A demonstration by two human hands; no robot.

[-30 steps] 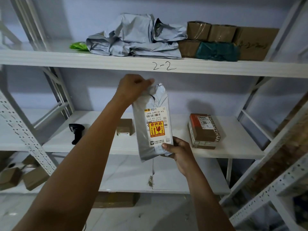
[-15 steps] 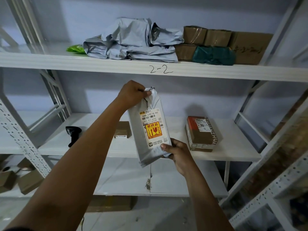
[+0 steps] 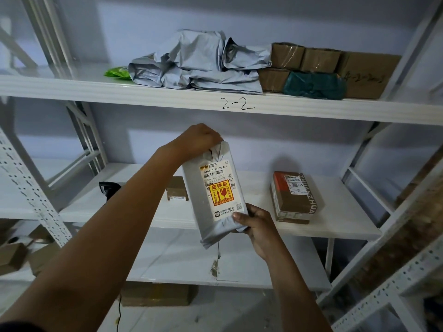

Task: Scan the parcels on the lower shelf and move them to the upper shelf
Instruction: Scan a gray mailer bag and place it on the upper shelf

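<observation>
I hold a grey poly mailer parcel [image 3: 219, 195] upright in front of the lower shelf [image 3: 335, 226], its white label with a yellow and red sticker facing me. My left hand [image 3: 197, 140] pinches its top edge. My right hand [image 3: 255, 222] grips its bottom right corner. A brown taped box [image 3: 296, 197] lies on the lower shelf to the right. A small cardboard box [image 3: 177, 191] sits behind the parcel, partly hidden. The black scanner [image 3: 109, 189] rests on the lower shelf at left, half hidden by my left arm. The upper shelf [image 3: 167, 95] is marked "2-2".
On the upper shelf lie several grey mailers [image 3: 199, 65], a green packet [image 3: 117, 73], a dark green parcel [image 3: 315, 86] and several cardboard boxes [image 3: 369, 76]. White perforated uprights [image 3: 31, 188] frame both sides. More boxes [image 3: 155, 294] lie on the floor below.
The view has tilted upward a little, so shelves and parcel sit lower in frame. Both hands keep the same hold on the parcel.
</observation>
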